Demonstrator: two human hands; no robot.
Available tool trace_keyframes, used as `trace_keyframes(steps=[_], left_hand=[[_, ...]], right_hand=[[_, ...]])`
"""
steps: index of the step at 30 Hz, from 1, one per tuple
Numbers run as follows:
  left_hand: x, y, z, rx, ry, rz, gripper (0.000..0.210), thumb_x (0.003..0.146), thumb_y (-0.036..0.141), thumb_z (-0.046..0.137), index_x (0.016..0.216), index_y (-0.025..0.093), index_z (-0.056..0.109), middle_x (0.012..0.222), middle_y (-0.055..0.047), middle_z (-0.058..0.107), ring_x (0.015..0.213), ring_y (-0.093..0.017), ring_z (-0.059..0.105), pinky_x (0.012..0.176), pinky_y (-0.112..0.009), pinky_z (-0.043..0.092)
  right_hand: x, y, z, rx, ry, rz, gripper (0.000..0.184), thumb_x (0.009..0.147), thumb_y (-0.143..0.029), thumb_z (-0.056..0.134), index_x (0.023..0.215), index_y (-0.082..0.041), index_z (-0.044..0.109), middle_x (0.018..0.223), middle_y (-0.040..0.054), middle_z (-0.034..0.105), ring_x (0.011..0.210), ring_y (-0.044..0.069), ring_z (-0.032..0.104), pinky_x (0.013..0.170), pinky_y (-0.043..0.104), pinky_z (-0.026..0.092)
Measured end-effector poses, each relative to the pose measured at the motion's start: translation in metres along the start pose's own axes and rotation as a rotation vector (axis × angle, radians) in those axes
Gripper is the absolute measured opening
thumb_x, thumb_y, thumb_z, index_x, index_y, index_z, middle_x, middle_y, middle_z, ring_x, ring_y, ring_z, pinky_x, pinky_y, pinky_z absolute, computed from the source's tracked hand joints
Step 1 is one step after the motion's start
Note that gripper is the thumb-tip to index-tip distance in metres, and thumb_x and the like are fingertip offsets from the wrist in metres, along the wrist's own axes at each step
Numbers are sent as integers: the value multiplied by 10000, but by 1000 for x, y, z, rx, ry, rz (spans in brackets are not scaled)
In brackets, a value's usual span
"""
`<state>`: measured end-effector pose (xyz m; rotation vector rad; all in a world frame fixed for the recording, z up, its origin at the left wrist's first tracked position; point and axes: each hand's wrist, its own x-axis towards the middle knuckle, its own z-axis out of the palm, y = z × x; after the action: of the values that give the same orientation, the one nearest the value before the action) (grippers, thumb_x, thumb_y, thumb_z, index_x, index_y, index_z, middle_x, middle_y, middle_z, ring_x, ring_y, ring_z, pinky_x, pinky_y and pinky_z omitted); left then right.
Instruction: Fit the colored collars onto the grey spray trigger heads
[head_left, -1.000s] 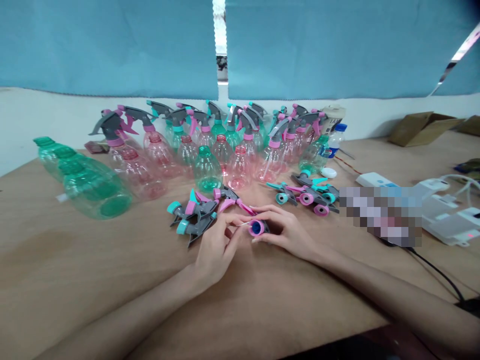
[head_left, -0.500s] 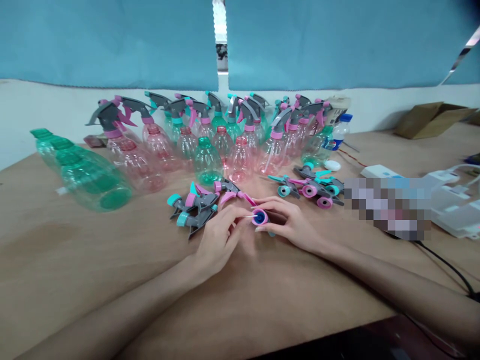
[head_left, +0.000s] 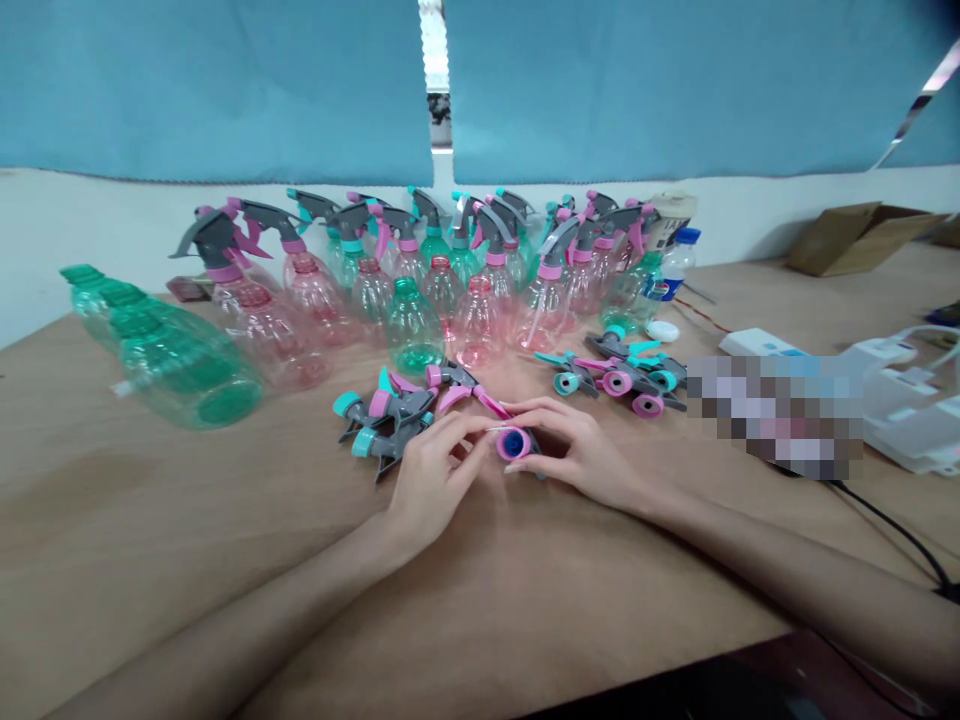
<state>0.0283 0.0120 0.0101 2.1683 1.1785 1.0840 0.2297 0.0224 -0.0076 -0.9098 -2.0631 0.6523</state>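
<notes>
My right hand (head_left: 589,455) is closed around a trigger sprayer head (head_left: 514,443). Its pink collar faces me and shows a dark blue inside. Right beside the collar, the fingers of my left hand (head_left: 442,470) are pinched together on a thin white tube, of which only a short pale end shows at the collar's upper rim. Just beyond my left hand lie several loose sprayer heads (head_left: 405,405) with pink and turquoise collars. Another pile of sprayer heads (head_left: 619,375) rests past my right hand.
Pink and green spray bottles (head_left: 416,325) stand in rows at the back, many with sprayers fitted. Several open-necked green bottles (head_left: 187,360) are at the left. A drink bottle (head_left: 679,265), a white cap (head_left: 663,331), white plastic holders (head_left: 900,400) and a cardboard box (head_left: 855,240) are at the right.
The tube's end has moved from the middle of the collar's opening to its upper rim. The sprayer head has shifted slightly left and down.
</notes>
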Motion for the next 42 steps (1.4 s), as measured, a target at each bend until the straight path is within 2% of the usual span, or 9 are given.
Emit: trace_keyframes(steps=[4, 9, 14, 20, 28, 33, 42], left_hand=[[0, -1, 0, -20, -16, -4, 143, 890, 240, 544, 925, 197, 676, 891, -20, 675, 736, -126, 595, 587, -206, 467], [-1, 1, -1, -62, -18, -14, 123, 850, 217, 590, 922, 180, 682, 856, -29, 676, 704, -124, 609, 637, -231, 499], [0, 2, -1, -58, 5, 12, 134, 845, 257, 611, 921, 179, 689, 860, -34, 690, 708, -134, 610, 663, -252, 497], [1, 0, 0, -13, 23, 13, 140, 849, 235, 612, 957, 210, 697, 808, -5, 689, 636, -111, 583, 596, -228, 472], [-1, -1, 0, -24, 79, 81, 133, 852, 212, 607, 943, 189, 701, 802, -18, 646, 661, -116, 570, 624, -253, 482], [-1, -3, 0, -32, 55, 133, 131, 864, 199, 598, 949, 204, 697, 776, -10, 639, 703, -127, 572, 641, -254, 477], [-1, -2, 0, -13, 36, 87, 122, 866, 209, 592, 939, 209, 690, 805, -5, 635, 668, -110, 568, 591, -214, 474]], right_hand=[[0, 0, 0, -8, -6, -7, 338, 773, -318, 707, 1097, -260, 631, 1222, 58, 597, 1124, 216, 575, 981, 391, 445], [0, 0, 0, -13, -8, -16, 330, 788, -311, 693, 1105, -249, 627, 1209, 64, 601, 1122, 212, 575, 973, 386, 446], [0, -3, 0, 1, -4, -17, 325, 789, -313, 694, 1100, -253, 624, 1207, 67, 604, 1120, 217, 577, 967, 402, 452], [-1, -6, 1, 8, 6, -19, 328, 775, -320, 707, 1088, -258, 629, 1196, 64, 607, 1114, 218, 582, 961, 408, 459], [-2, -2, 2, 21, -12, -41, 368, 763, -323, 717, 1110, -251, 617, 1219, 69, 588, 1135, 210, 568, 977, 391, 454], [-2, -2, 3, -4, -27, -45, 384, 772, -327, 707, 1136, -254, 607, 1224, 77, 582, 1145, 216, 562, 982, 397, 450], [-2, -2, 3, -8, -32, -59, 379, 775, -320, 705, 1134, -252, 602, 1231, 79, 576, 1162, 217, 551, 993, 401, 446]])
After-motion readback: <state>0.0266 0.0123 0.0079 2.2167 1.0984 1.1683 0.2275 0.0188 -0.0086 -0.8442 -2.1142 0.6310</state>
